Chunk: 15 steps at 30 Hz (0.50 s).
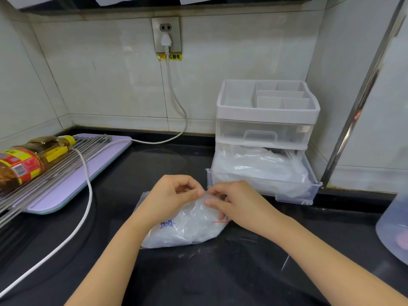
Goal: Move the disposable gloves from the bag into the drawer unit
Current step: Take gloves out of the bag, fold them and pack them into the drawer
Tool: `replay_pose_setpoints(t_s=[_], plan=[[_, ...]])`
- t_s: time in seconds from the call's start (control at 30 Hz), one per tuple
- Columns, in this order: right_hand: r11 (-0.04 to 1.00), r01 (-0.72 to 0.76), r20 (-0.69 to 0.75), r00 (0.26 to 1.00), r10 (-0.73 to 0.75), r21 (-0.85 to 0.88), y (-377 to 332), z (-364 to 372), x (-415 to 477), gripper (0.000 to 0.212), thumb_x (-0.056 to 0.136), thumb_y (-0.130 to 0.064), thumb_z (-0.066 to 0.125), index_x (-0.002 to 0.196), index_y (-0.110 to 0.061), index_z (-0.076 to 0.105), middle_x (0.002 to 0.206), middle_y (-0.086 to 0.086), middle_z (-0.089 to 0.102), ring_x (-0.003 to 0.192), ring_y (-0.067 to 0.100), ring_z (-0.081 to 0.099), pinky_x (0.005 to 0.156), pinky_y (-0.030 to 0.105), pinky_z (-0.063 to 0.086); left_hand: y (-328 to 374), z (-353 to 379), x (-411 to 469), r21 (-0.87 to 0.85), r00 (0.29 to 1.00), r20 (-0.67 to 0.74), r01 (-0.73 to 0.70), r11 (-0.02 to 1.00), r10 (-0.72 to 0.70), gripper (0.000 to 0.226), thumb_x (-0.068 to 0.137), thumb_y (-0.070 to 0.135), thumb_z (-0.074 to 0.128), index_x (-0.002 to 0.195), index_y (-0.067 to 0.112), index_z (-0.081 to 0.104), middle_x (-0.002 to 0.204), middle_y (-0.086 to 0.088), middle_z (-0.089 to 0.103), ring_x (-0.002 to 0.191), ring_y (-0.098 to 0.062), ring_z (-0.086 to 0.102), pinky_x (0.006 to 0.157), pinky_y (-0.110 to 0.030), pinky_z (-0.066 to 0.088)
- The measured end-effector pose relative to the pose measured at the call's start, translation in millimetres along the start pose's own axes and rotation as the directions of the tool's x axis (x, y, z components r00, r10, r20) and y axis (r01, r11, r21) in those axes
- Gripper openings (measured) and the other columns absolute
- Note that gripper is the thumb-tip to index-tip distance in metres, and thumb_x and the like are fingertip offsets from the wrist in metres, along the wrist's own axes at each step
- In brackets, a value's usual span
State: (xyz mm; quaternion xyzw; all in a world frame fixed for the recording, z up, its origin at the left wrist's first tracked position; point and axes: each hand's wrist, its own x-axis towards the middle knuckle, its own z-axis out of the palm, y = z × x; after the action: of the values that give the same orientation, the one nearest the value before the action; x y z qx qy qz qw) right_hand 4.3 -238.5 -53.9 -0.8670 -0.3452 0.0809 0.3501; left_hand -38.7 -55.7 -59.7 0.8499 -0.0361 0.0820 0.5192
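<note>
- Left hand (170,195) and right hand (238,204) pinch the top of the clear plastic bag (187,228), just before the white-framed clear plastic drawer unit (267,120).
- The unit's open bottom drawer (293,195) holds clear film gloves (254,166).
- Left of the unit: white power cable (88,195), amber oil bottle (28,160).
- Black countertop (198,279), white wall tiles (110,74).

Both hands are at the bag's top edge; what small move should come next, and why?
Probably pull the mouth of the bag apart: the left hand and right hand both pinch its top edge, it looks full, and the lower drawer stands open, already holding gloves.
</note>
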Motion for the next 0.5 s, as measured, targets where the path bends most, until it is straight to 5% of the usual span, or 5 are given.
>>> replay_pose_setpoints(t_s=[0.13, 0.33, 0.5], plan=[[0.998, -0.007, -0.04, 0.999, 0.009, 0.06, -4.9, -1.7, 1.2, 0.022, 0.099, -0.032, 0.046, 0.083, -0.036, 0.061, 0.066, -0.001, 0.066, 0.06, 0.005, 0.064, 0.063, 0.017, 0.051, 0.4, -3.2, -1.0, -0.06, 0.998, 0.016, -0.062, 0.996, 0.064, 0.009, 0.09, 0.014, 0.063, 0.084, 0.01, 0.068, 0.083, -0.007, 0.068, 0.076, -0.016, 0.061, 0.075, -0.025, 0.05], [0.984, -0.075, -0.003, 0.997, 0.077, 0.164, 2.1, 3.9, 3.4, 0.013, 0.089, -0.012, 0.061, 0.089, -0.018, 0.072, 0.07, 0.002, 0.069, 0.06, 0.002, 0.063, 0.056, 0.014, 0.047, -3.8, 0.8, 0.4, 0.01, 0.995, 0.036, -0.095, 0.995, 0.095, 0.02, 0.095, 0.018, 0.056, 0.077, 0.027, 0.059, 0.069, 0.0, 0.053, 0.063, -0.013, 0.043, 0.06, -0.022, 0.04], [0.973, -0.082, -0.056, 0.994, 0.096, 0.214, -0.1, -1.0, 6.8, 0.022, 0.091, -0.028, 0.062, 0.07, -0.022, 0.07, 0.066, -0.003, 0.068, 0.063, 0.004, 0.066, 0.06, 0.02, 0.053, 0.1, 1.4, -1.0, 0.036, 0.988, -0.004, -0.154, 0.987, 0.154, 0.014, 0.097, 0.015, 0.052, 0.083, 0.016, 0.056, 0.064, 0.006, 0.049, 0.059, -0.007, 0.041, 0.057, -0.014, 0.038]])
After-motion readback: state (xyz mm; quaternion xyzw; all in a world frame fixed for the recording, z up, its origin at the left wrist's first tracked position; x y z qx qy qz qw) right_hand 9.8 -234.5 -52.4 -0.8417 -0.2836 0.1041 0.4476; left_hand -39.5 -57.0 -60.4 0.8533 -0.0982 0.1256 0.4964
